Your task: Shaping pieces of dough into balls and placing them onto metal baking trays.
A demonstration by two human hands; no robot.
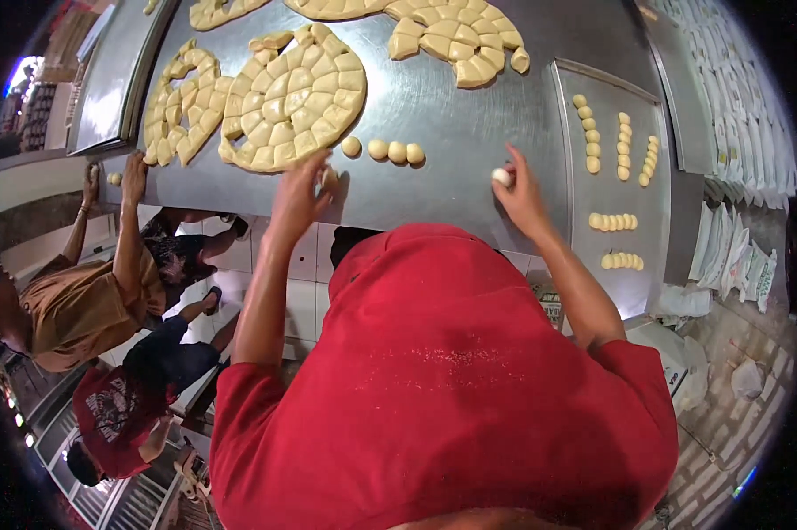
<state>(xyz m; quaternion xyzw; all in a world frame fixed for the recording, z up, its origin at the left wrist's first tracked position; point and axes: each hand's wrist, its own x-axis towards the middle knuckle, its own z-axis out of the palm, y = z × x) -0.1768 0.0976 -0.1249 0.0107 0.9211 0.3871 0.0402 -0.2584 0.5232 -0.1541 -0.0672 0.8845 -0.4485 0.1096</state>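
Observation:
My left hand [299, 201] is at the near edge of the steel table, its fingers curled against a small dough ball [330, 179]. Farther right, my right hand [524, 196] has another dough ball [503, 177] between thumb and fingers. A short row of round dough balls [397, 151] lies on the metal between the two hands and a little beyond them. Just past my left hand is a large flat round of yellow dough [297, 97], cut into many pieces. A partly taken-apart dough round [185, 108] sits to its left.
More cut dough [460, 37] lies at the far side of the table. At the right, a metal tray [584, 199] carries several rows of dough balls [625, 146]. A co-worker's hand [133, 177] rests at the table's left end; another person [120, 406] is behind. Stacked white packages [743, 97] stand far right.

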